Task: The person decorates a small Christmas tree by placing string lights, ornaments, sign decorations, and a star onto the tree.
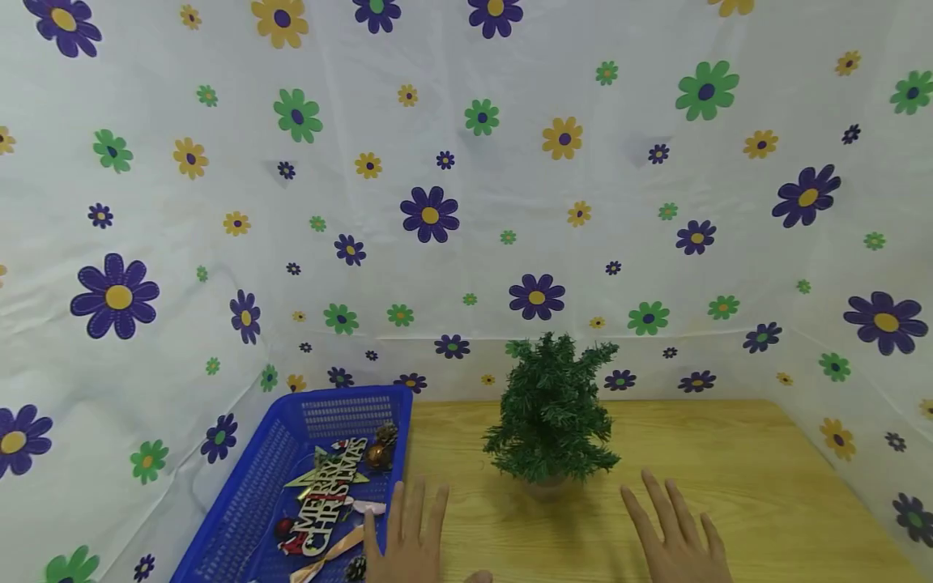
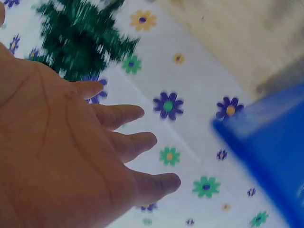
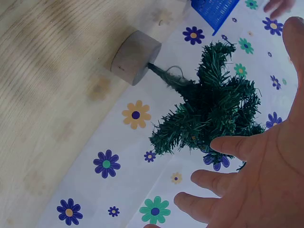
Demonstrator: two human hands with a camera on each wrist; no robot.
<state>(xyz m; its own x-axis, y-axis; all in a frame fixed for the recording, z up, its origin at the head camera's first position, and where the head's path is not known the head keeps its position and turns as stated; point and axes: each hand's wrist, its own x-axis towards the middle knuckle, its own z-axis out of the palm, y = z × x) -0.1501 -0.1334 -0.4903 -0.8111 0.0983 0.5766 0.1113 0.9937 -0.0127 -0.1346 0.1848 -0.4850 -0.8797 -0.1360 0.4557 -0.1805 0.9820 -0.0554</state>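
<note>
Here, tree (image 1: 551,409) on wooden tabletop (image 1: 692,453), flowered cloth (image 1: 466,267) behind

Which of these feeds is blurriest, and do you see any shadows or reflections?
Left wrist: blurriest, with the blue basket soft-edged and the green tree smeared; head: clearer, with a soft shadow on the table below the tree; right wrist: tree and base fairly sharp, with faint yellowish patches, probably flower reflections, on the tabletop.

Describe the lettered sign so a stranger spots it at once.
On the wooden table stands a green tree; left of it, in the head view, is a blue basket. Among its jumbled contents lies a pale cutout sign. It alone there shows words: MERRY CHRISTMAS.
</note>
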